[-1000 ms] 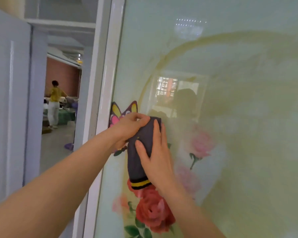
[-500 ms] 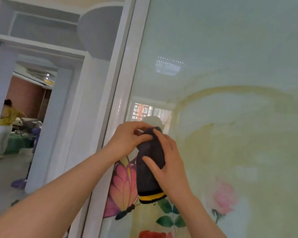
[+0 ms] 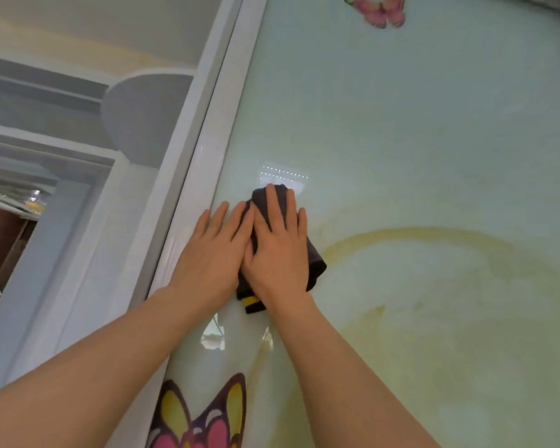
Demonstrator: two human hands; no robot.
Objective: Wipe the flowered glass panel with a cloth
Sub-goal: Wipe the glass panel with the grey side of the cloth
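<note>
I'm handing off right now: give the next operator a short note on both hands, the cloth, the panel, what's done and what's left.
Left hand: flat, fingers straight, pressing the glass panel beside the cloth, near the white frame.
Right hand: flat on the dark cloth, pressing it to the glass.
Cloth: folded, its yellow-striped end showing below the hands.
Done: cannot tell from the glass which parts are wiped.
Left: likely the area up toward the pink butterfly and the wide stretch to the right.
</note>
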